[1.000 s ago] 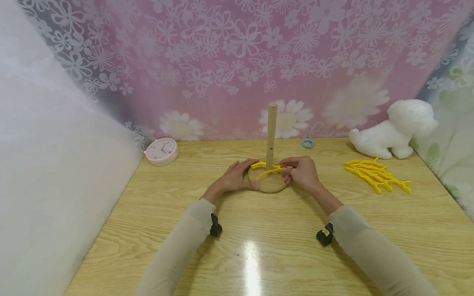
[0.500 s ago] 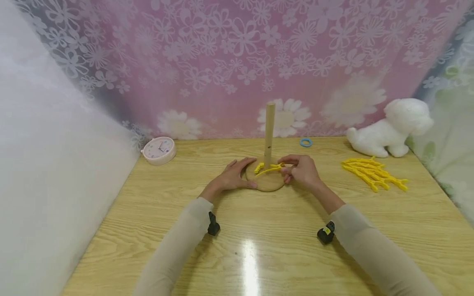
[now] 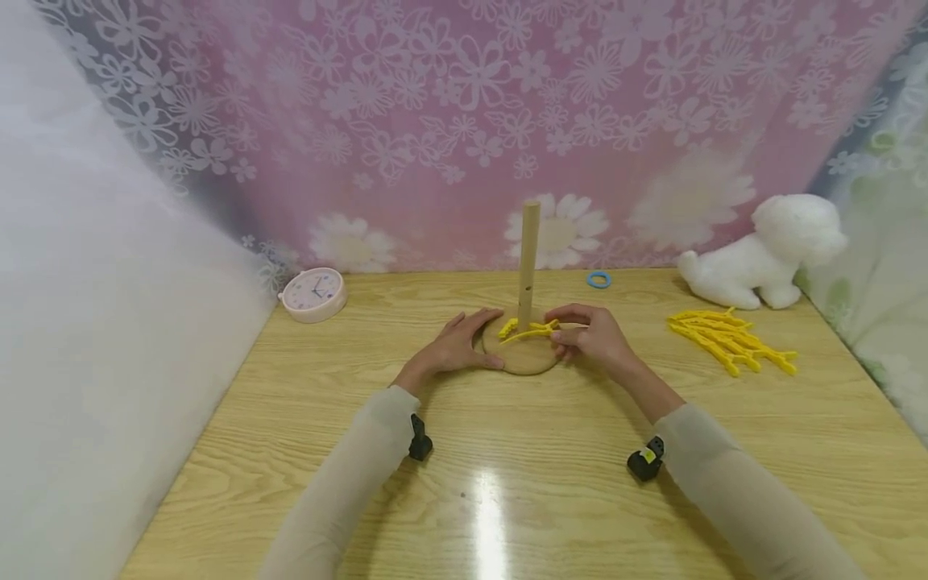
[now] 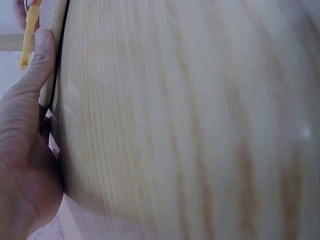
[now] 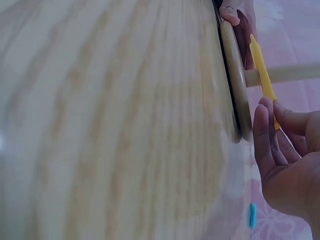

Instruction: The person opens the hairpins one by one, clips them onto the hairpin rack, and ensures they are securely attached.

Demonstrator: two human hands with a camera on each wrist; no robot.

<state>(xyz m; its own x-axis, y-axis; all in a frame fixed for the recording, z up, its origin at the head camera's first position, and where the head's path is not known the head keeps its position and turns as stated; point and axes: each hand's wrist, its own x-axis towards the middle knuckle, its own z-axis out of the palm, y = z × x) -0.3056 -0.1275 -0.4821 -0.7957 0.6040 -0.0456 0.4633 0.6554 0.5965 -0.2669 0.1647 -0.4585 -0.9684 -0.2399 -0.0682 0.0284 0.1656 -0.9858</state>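
A round wooden base [image 3: 528, 361] lies on the table, and an upright wooden post [image 3: 530, 250] with small holes rises from it. My left hand [image 3: 458, 345] grips the base's left edge, thumb at the front and fingers spread round behind; its thumb lies over the rim in the left wrist view. Low beside the post is a yellow branch-shaped plastic piece [image 3: 532, 332], its ends showing on both sides of the post. My right hand [image 3: 590, 334] pinches this piece near its right end with thumb and fingertips, seen from below in the right wrist view.
Several more yellow branch-shaped pieces [image 3: 732, 340] lie in a pile at the right. Behind them sits a white plush dog [image 3: 768, 250]. A blue ring [image 3: 598, 279] lies near the back edge, and a pink clock [image 3: 313, 295] at the back left.
The yellow piece has turned a little by the post, so less of its left end shows. My right hand's fingers have shifted slightly on it. My left hand stays at the base.
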